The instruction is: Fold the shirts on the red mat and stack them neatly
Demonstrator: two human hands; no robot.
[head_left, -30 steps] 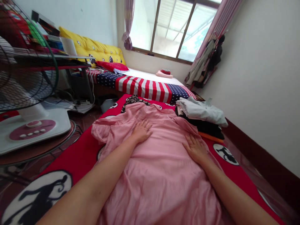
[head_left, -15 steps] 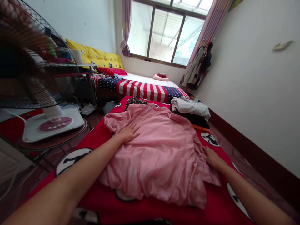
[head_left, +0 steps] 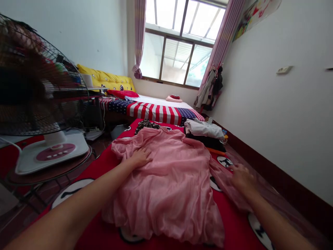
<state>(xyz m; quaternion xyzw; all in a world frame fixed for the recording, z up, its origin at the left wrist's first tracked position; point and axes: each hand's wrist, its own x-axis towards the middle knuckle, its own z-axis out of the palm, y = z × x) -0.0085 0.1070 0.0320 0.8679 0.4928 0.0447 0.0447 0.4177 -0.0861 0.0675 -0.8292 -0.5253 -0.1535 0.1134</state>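
Garment: pink sheer blouse [head_left: 161,184], crumpled and spread across a red blanket [head_left: 238,222] with black-and-white round prints, lying directly under and between both hands.

Sleeve: blouse's right-hand sleeve [head_left: 225,182], stretched outward past the main body, directly beneath the right hand.

Left hand [head_left: 139,158]: open and palm down on the upper left of the blouse, fingers relaxed, no grip.

Right hand [head_left: 241,178]: blurred by motion, at the sleeve; pinching or released, impossible to tell.

Beside the blouse: stack of folded clothes [head_left: 204,132], white on black, just past the top right; dark patterned cloth [head_left: 147,126] just past the top edge.

Left of the blanket: white electric fan [head_left: 49,152] on a round brown stand [head_left: 49,175].

Far end: bed with a stars-and-stripes cover [head_left: 153,113], red pillow [head_left: 122,93], yellow cushion [head_left: 106,81], window [head_left: 177,60] above.
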